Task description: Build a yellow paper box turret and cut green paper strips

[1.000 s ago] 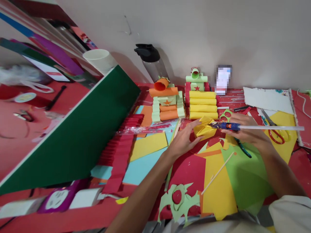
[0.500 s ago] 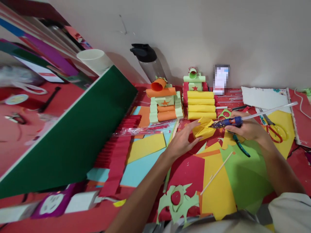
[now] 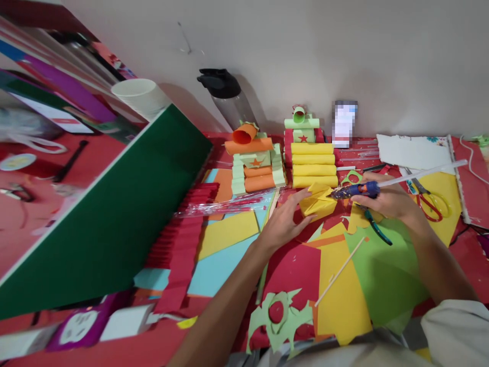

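My right hand (image 3: pixel 387 201) grips a blue glue gun (image 3: pixel 355 191) with a long clear glue stick (image 3: pixel 424 172) jutting out behind it to the right. Its nozzle points left and touches a folded yellow paper piece (image 3: pixel 317 201). My left hand (image 3: pixel 284 221) steadies that yellow piece from the left, fingers on its edge. Just behind stand two paper models: one of orange and pale green rolls (image 3: pixel 255 165), one of yellow rolls (image 3: pixel 314 163) with a red star on top.
Coloured paper sheets (image 3: pixel 344 285), a thin wooden stick (image 3: pixel 340 272), green scissors (image 3: pixel 351 177) and red scissors (image 3: pixel 428 204) lie around. A large green board (image 3: pixel 114 214) leans at the left. A black-lidded bottle (image 3: pixel 225 99) and white cup (image 3: pixel 139 94) stand by the wall.
The glue gun has tilted, its glue stick end rising to the right, and its nozzle stays at the yellow piece. My left hand has hardly moved.
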Tool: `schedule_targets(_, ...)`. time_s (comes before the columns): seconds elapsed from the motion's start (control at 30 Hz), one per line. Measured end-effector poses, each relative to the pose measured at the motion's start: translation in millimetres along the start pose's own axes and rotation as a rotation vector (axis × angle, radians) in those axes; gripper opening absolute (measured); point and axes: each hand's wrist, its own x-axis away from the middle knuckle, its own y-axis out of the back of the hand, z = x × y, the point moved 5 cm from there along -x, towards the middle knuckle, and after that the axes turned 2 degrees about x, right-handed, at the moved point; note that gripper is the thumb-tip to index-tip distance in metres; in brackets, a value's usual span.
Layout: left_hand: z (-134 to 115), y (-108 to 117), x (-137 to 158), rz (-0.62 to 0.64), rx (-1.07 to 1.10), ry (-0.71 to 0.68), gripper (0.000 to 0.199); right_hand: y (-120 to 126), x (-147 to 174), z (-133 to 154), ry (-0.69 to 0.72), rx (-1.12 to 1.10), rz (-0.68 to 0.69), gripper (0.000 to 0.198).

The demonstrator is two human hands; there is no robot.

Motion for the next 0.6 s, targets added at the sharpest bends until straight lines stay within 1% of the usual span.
schedule_targets(0.07,1,0,0,-0.002,0.006,0.006,0.055,0,1,5,0.115,0.024,0.004,0.041)
schedule_targets(0.17,0,0,-1,-0.011,0.009,0.002,0.054,-5,4,18,0.349,0.08,0.015,0.038)
schedule_targets(0.23,0,1,-1,-0.017,0.016,-0.007,0.055,-10,7,27,0.47,0.166,-0.006,0.036)
schedule_targets(0.27,0,0,-1,-0.016,0.02,-0.01,0.056,-13,8,31,0.508,0.22,-0.023,0.035)
schedule_targets(0.37,0,-1,0,-0.002,0.021,-0.004,0.057,-20,10,39,0.553,0.372,-0.064,0.03)
schedule_targets(0.47,1,-1,0,-0.006,0.029,0.0,0.057,-25,12,43,0.586,0.475,-0.126,0.026)
schedule_targets(0.53,0,0,-1,-0.015,0.045,-0.01,0.058,-29,14,46,0.623,0.507,-0.189,0.024)
schedule_targets(0.6,-1,1,-2,-0.014,0.058,-0.024,0.059,-35,15,47,0.648,0.506,-0.219,0.021)
